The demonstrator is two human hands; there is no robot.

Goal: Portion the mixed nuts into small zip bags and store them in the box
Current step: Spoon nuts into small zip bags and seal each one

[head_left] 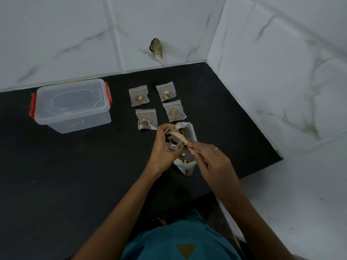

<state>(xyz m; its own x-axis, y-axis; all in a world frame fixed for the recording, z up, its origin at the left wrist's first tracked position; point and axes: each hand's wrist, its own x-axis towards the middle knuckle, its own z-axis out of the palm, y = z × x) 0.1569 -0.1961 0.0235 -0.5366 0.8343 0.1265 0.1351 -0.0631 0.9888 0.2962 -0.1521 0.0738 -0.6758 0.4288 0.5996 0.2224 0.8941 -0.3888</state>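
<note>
This looks like a home kitchen, seen at one corner; a black stone counter [75,175] runs into the angle where a back wall [159,19] and a side wall [281,81] meet; both are faced with large white tiles [56,34] veined grey like marble, with grout lines between them and a pale seam along the counter's back edge; one tile has a chipped hole [156,48] low down; on the counter stands a clear plastic box [72,107] with a lid and red clips [32,107], the household food-storage kind; near it lie small bags [138,90] of nuts [139,98]; past the counter's right edge more white tile shows.
</note>
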